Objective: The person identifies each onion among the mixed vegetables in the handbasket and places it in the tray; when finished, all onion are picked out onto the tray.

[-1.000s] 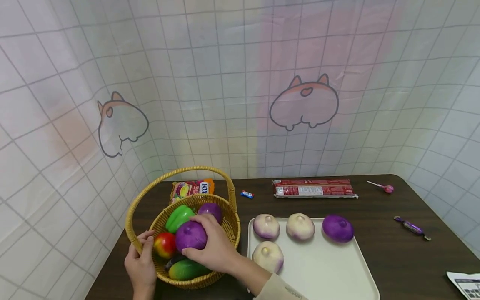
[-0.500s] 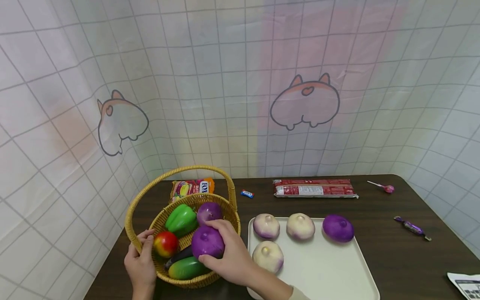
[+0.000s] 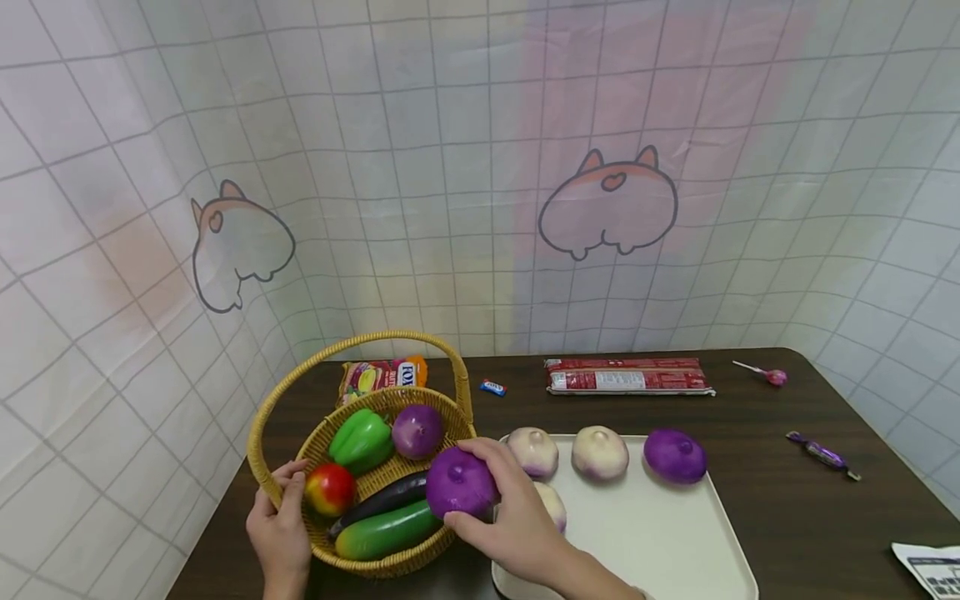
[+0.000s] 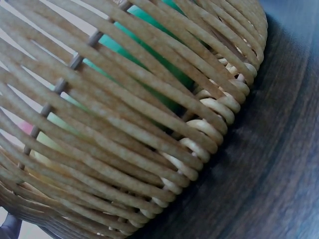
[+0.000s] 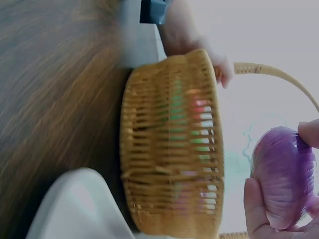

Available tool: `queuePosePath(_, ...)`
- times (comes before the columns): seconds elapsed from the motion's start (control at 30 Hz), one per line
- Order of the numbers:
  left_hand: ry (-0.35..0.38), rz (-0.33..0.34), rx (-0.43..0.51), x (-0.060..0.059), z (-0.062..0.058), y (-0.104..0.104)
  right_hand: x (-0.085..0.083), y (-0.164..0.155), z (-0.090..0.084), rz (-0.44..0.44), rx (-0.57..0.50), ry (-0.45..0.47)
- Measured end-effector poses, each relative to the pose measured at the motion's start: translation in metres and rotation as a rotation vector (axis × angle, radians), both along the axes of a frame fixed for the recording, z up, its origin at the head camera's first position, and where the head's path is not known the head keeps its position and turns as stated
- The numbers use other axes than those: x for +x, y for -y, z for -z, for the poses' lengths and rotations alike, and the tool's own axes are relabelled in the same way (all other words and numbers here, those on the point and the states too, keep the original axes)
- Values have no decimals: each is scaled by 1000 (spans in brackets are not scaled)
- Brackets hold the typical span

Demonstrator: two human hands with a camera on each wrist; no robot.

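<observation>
My right hand [image 3: 517, 523] grips a toy purple onion [image 3: 461, 482] between thumb and fingers, over the right rim of the wicker basket [image 3: 390, 568]. In the right wrist view the onion [image 5: 283, 174] is raised above the basket's rim. My left hand [image 3: 281, 527] holds the basket at its left side, where the handle [image 3: 262, 417] meets the rim. Inside lie a green bell pepper [image 3: 362, 442], another purple onion [image 3: 417, 431], a red-yellow fruit [image 3: 331, 489], a dark eggplant [image 3: 386, 500] and a green cucumber-like vegetable [image 3: 386, 532]. The left wrist view shows the basket's woven side [image 4: 114, 114].
Right of the basket, a white tray [image 3: 645, 542] bears several pale onion-shaped pieces and a purple one [image 3: 675, 456]. Behind are a candy bag [image 3: 378, 377], a small wrapped candy [image 3: 493, 387] and a red packet [image 3: 630, 377]. A lollipop [image 3: 772, 377] and a purple-wrapped candy [image 3: 823, 455] lie at right.
My right hand has carried the purple onion rightward from the basket's middle to its right rim, uncovering the eggplant and the green vegetable. The left hand has stayed put.
</observation>
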State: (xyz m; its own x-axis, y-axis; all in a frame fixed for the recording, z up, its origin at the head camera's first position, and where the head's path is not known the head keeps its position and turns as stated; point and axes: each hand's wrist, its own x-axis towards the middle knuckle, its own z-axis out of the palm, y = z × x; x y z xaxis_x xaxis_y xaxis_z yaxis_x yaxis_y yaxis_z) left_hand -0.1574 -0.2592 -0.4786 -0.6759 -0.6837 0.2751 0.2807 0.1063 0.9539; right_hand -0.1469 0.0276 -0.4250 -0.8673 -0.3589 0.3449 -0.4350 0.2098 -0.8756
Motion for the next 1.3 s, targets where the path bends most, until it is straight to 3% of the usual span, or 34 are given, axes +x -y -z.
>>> queuePosePath(0.43, 15, -6, -5, 0, 1, 1, -4, -39, 2, 98, -71, -19)
queuePosePath(0.67, 45, -5, -15, 0, 2, 2, -2, -67, 6, 161, -112, 27)
queuePosePath(0.93, 65, -6, -3, 2, 1, 1, 4, -103, 18, 290, -40, -42)
queuePosePath(1.13, 38, 0, -10, 1, 1, 1, 8, -121, 29, 394, 0, 50)
queuePosePath(1.3, 27, 2, -4, 1, 1, 1, 11, -131, 40, 443, 50, 70)
